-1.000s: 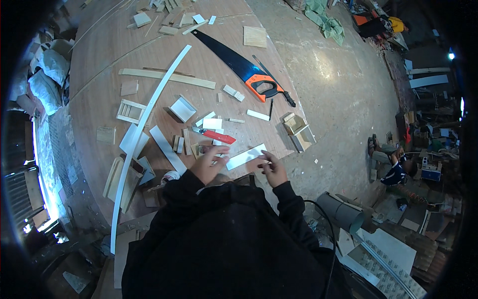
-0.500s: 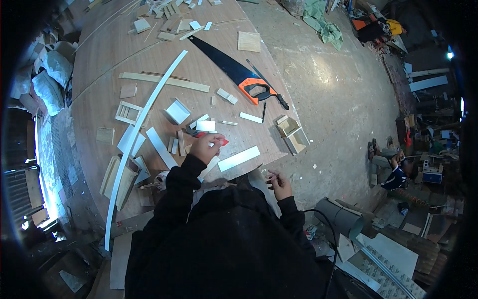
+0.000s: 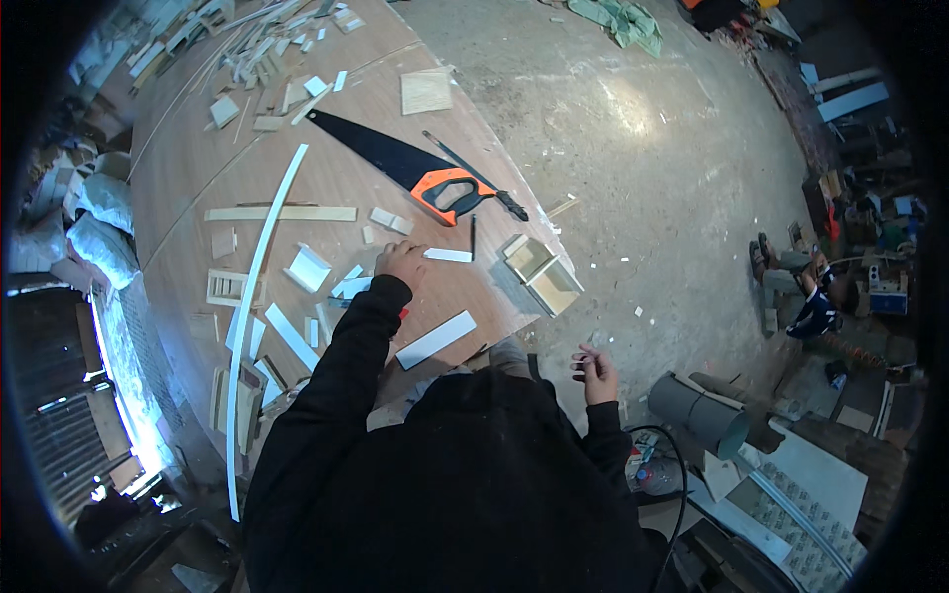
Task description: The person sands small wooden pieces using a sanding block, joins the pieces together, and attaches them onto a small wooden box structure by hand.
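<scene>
The head camera view shows the left hand [image 3: 400, 265] well in from the near edge of the table [image 3: 465, 287], its fingers bent downward; from here I can't tell whether they grip anything. A pale block [image 3: 392, 220] lies just beyond them, and a short white strip [image 3: 448, 255] just to their right. A wider white strip [image 3: 436, 339] rests by the near edge, and a divided wooden box [image 3: 542, 275] sits at the right edge, near the near right corner. The right hand [image 3: 593, 371] hangs off the table past that corner, fingers loosely curled, nothing visible in it. I'd call this a reaching step; lifting a small piece would call for careful fingertips that don't nudge its neighbours.
</scene>
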A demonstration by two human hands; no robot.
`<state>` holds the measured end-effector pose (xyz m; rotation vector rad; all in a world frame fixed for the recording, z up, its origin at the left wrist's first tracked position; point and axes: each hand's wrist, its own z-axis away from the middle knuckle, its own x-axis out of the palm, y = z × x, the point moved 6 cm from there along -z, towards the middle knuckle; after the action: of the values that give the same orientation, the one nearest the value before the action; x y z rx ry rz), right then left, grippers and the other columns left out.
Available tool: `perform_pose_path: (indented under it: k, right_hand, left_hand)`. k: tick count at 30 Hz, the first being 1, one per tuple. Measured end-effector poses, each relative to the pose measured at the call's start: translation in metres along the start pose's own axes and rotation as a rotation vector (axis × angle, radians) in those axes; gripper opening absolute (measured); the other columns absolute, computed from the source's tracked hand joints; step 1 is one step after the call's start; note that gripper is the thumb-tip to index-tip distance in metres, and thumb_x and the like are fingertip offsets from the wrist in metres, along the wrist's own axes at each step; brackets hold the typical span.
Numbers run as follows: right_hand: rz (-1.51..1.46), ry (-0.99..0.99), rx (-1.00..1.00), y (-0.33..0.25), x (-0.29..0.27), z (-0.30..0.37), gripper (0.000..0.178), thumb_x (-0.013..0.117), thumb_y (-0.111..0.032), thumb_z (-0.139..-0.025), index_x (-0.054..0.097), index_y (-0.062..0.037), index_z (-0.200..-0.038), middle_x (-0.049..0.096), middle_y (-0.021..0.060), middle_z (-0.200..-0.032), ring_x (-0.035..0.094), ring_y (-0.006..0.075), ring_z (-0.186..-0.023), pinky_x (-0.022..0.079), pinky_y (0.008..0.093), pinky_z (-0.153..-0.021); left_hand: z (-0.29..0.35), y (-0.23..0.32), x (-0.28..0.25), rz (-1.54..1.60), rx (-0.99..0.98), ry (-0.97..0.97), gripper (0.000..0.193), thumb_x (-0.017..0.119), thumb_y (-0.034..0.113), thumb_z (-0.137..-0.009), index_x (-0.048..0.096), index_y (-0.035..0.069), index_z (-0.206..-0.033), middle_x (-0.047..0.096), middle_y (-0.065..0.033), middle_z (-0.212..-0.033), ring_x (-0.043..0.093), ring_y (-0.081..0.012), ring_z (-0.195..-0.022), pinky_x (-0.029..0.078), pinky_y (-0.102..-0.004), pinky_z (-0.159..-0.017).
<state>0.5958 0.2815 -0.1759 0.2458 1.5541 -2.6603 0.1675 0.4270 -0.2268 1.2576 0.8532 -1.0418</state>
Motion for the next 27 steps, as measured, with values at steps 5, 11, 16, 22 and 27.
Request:
perform_pose_path:
  k: [5,11,16,22,27]
  right_hand:
    - [-0.063,0.089,0.082,0.012,-0.062,-0.037,0.025,0.046,-0.012,-0.099,0.059,-0.0057,-0.120,0.067,0.0037,-0.096,0.063,0.0107,-0.077,0.051,0.0251,-0.064]
    - [-0.063,0.045,0.045,-0.006,-0.092,-0.099,0.025,0.046,-0.013,-0.099,0.059,-0.0057,-0.119,0.067,0.0041,-0.097,0.062,0.0109,-0.078,0.050,0.0250,-0.064]
    - [0.051,-0.129,-0.030,-0.042,-0.072,-0.144,0.025,0.046,-0.010,-0.098,0.060,-0.0056,-0.118,0.067,0.0058,-0.097,0.062,0.0119,-0.079,0.048,0.0248,-0.066]
    - [0.159,-0.297,-0.102,-0.082,-0.014,-0.189,0.024,0.047,-0.010,-0.098,0.061,-0.0040,-0.116,0.068,0.0055,-0.096,0.064,0.0122,-0.081,0.050,0.0260,-0.067]
    - [0.583,-0.534,-0.459,-0.147,0.076,-0.209,0.021,0.057,-0.012,-0.090,0.066,-0.0050,-0.107,0.069,0.0112,-0.099,0.069,0.0224,-0.087,0.054,0.0326,-0.073]
  left_hand:
    - [-0.015,0.039,0.010,-0.105,0.114,0.004,0.037,0.071,0.020,-0.075,0.067,0.022,-0.112,0.058,0.0031,-0.113,0.050,-0.0251,-0.111,0.042,-0.0431,-0.090]
    - [-0.019,0.040,0.025,-0.109,0.058,0.049,0.033,0.070,0.018,-0.075,0.066,0.018,-0.107,0.058,-0.0006,-0.114,0.048,-0.0268,-0.114,0.039,-0.0448,-0.092]
    - [-0.004,0.026,0.036,0.526,-0.296,0.104,0.015,0.062,0.012,-0.086,0.065,0.006,-0.099,0.063,-0.0072,-0.082,0.063,-0.0232,-0.076,0.051,-0.0340,-0.066]
    - [0.024,0.085,0.027,1.374,-0.476,0.064,0.019,0.055,0.011,-0.095,0.061,-0.003,-0.106,0.063,-0.0044,-0.085,0.062,-0.0112,-0.074,0.050,-0.0257,-0.065]
    - [0.055,0.102,-0.002,1.244,-0.510,0.149,0.025,0.061,0.015,-0.094,0.061,-0.005,-0.109,0.067,-0.0078,-0.088,0.068,-0.0131,-0.075,0.053,-0.0237,-0.065]
